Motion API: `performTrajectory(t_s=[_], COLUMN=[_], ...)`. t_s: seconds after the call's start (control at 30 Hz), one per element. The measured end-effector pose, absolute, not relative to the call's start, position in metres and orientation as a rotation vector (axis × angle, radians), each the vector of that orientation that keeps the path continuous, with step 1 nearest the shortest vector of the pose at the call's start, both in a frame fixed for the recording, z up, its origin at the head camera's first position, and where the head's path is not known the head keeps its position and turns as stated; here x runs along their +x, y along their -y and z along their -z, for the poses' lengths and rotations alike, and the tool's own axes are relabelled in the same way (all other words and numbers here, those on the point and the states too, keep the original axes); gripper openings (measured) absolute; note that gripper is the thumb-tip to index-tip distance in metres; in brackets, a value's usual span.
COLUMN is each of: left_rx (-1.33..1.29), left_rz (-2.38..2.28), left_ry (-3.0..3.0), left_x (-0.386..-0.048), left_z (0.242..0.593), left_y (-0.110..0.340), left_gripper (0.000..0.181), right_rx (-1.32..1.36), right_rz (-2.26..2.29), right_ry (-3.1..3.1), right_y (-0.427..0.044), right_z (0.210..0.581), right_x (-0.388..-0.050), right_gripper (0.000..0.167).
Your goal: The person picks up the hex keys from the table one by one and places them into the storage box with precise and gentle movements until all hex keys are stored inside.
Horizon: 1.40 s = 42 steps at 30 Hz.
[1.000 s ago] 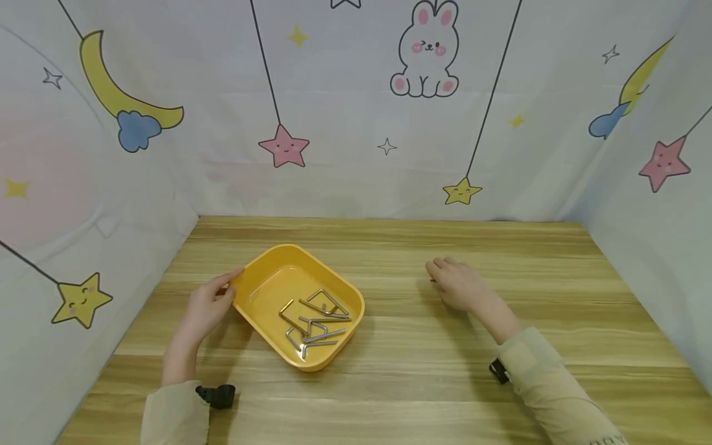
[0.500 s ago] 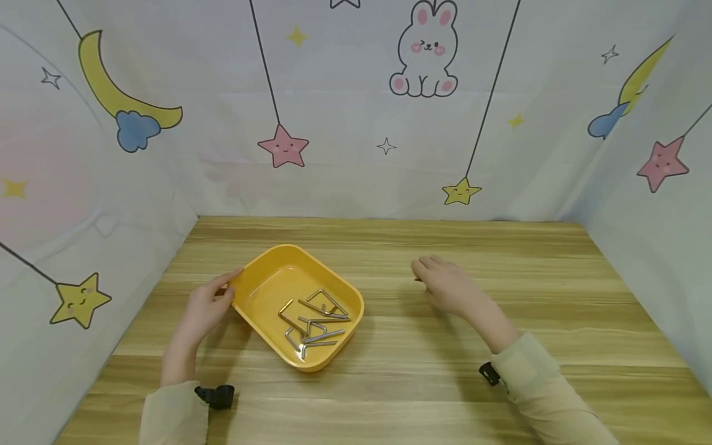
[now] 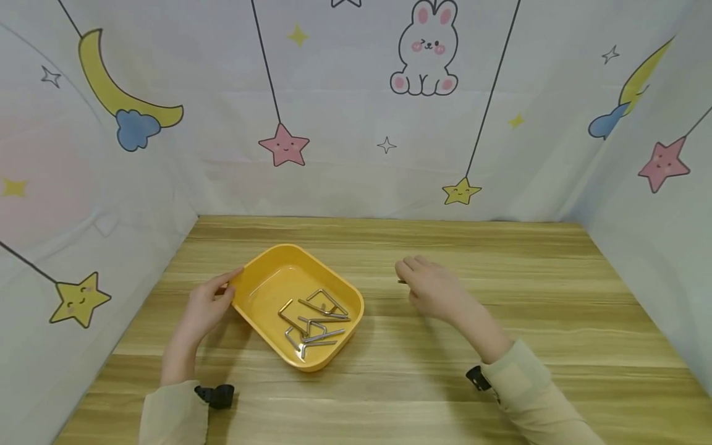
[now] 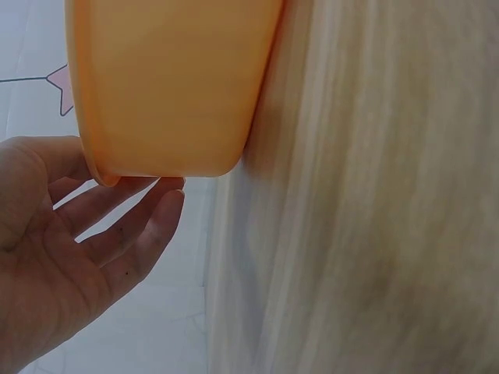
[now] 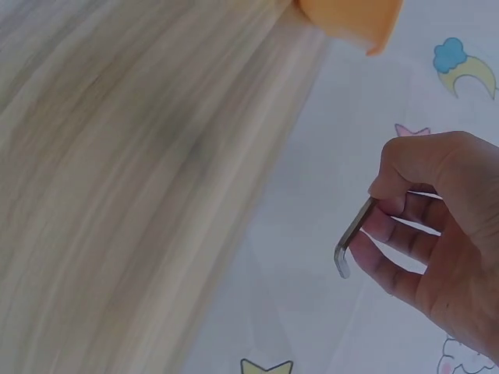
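Note:
A yellow rectangular tray [image 3: 261, 290] stands left of the table's middle with several metal hex keys [image 3: 316, 321] lying in its near right part. My left hand [image 3: 206, 309] holds the tray's left corner, thumb at the rim and fingertips against the outer wall, as the left wrist view also shows [image 4: 86, 226]. To the right of the tray, my right hand [image 3: 436, 290] is above the table. It pinches an L-shaped hex key [image 5: 355, 234] between thumb and fingers, its short bent end pointing out. In the head view the hand hides nearly all of that key.
The wood-grain table [image 3: 356, 408] is bounded by a white cloth backdrop [image 3: 345, 111] at the back and both sides, printed with stars, moons and a rabbit. Black wrist cameras [image 3: 217, 396] sit on both sleeves.
My right hand has moved left across the table toward the tray, carrying the hex key. The left hand, the tray and the keys in it stay in place.

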<state>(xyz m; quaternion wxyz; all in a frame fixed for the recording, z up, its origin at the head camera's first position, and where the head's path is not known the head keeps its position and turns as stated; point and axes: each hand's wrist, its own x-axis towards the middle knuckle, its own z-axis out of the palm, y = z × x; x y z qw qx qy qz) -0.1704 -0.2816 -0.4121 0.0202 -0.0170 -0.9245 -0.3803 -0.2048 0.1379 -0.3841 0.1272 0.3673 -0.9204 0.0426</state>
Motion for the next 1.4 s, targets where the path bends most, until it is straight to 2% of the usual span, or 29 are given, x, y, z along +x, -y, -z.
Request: performTrajectory(t_s=[1.17,1.4], left_rx=[-0.072,-0.074], left_rz=[1.169,1.167], left_ry=[2.859,2.857], left_x=[-0.171,-0.171], left_z=[0.413,0.413], left_y=[0.283,0.284], left_gripper=[0.042,0.041], right_rx=[1.236,1.277], right_rz=[-0.125,-0.193], right_ry=[2.612,2.601], right_y=[-0.078,-0.068], right_z=[0.364,0.360], right_x=[-0.168,-0.161], right_gripper=[0.033,0.024])
